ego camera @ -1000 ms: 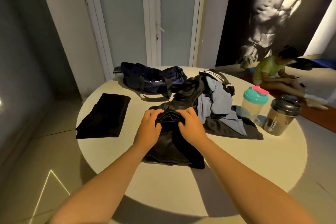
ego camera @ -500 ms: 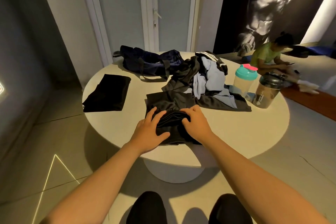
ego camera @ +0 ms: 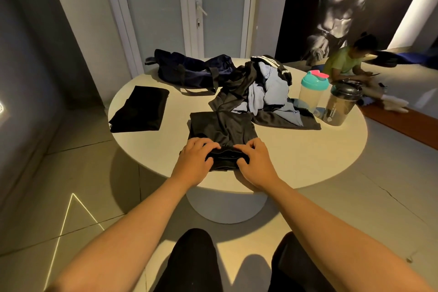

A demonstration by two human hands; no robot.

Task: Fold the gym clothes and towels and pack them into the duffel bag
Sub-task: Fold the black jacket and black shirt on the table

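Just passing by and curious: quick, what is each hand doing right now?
Left hand: fingers curled on the near edge of the black garment.
Right hand: grips the same edge.

You're in what looks like a gym lounge: a big black-and-white muscle mural fills the far right wall, and a teal-lidded shaker, a dark shaker and a duffel bag sit on the round white table.

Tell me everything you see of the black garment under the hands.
The black garment is smooth, slightly shiny fabric, lying flat on the round white table near its front edge. Its near end is bunched into a thick fold, gripped by the left hand and right hand, fingers curled over it. Its far end reaches the heap of unfolded clothes.
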